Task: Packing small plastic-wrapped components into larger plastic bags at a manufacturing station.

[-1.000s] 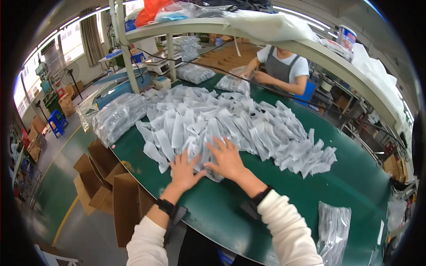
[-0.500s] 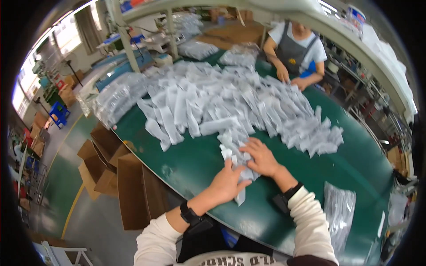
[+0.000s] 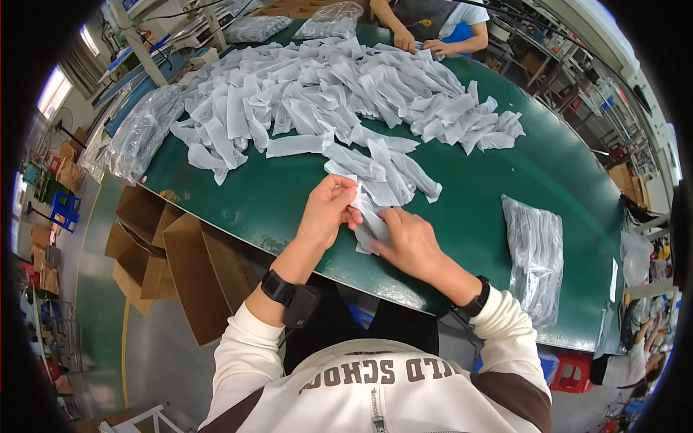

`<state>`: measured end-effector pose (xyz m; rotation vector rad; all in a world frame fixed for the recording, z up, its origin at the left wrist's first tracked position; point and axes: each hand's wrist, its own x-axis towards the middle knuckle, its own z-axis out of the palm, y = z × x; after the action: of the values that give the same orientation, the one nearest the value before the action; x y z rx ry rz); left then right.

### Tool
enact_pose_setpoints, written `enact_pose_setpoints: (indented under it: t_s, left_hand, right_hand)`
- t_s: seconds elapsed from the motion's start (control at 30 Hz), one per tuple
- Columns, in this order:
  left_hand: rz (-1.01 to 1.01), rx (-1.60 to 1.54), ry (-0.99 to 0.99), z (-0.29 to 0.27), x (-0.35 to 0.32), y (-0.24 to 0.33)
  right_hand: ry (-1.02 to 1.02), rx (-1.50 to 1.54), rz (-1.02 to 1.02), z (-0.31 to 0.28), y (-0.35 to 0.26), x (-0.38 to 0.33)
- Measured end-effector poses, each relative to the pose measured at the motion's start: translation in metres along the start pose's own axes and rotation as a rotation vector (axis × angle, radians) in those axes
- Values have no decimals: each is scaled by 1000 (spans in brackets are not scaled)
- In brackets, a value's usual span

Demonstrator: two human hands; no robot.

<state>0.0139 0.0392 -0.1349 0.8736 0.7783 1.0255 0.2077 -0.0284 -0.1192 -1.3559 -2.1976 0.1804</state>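
The left hand (image 3: 326, 211) and right hand (image 3: 408, 242) pinched a small bunch of flat, pale grey packets (image 3: 368, 216) between them, fingers curled; the big loose heap (image 3: 339, 94) lay beyond both hands.

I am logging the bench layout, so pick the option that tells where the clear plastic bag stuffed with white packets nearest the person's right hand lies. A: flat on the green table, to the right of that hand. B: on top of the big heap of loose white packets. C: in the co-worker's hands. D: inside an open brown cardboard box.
A: the clear plastic bag stuffed with white packets lies flat on the green table, right of the right hand.
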Motion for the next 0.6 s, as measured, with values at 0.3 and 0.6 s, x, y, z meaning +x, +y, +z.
enact_pose_setpoints:
  t_s: [0.3, 0.6]
  left_hand:
    - [1060, 1435, -4, 3, -70, 22]
    - [733, 1471, -370, -44, -73, -18]
  right_hand:
    - [-138, 150, 19, 8, -13, -12]
    - [-157, -82, 161, 37, -5, 20]
